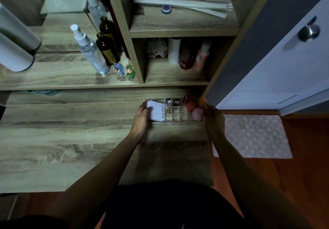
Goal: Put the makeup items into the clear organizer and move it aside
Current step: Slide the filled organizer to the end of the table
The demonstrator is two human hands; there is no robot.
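We've got the clear organizer (175, 116) sitting on the counter (71, 139), far right corner, right up against the shelf unit (137, 65) w/ its back edge under the lowest shelf. Our left hand (142, 117) is clamped on its left end, fingers curled round the wall next to the white compact (157, 110) that lies in the big left compartment. Our right hand (212, 117) grips the right end, beside the pink sponge (198, 114) and the orange sponge (191, 105). A couple of lipsticks (176, 102) stand in the back slots; front slots look empty. Light is dim, so small details are hard to read.

Looks like loading is done, as far as we can see, & we're on the move-aside step.

Handling, our guess: acrylic tray = stiff, light, but smooth & slippery, and it'd crack if knocked on the shelf edge. Contents are loose: sponges are soft & round, they'll roll out if we tilt; lipsticks stand tall & could tip. So keep it level, hold both short ends low on the walls, thumbs on the outside, not the thin dividers. Sliding along the counter prob safer than lifting. Mind the counter edge on the right, floor is just past it.
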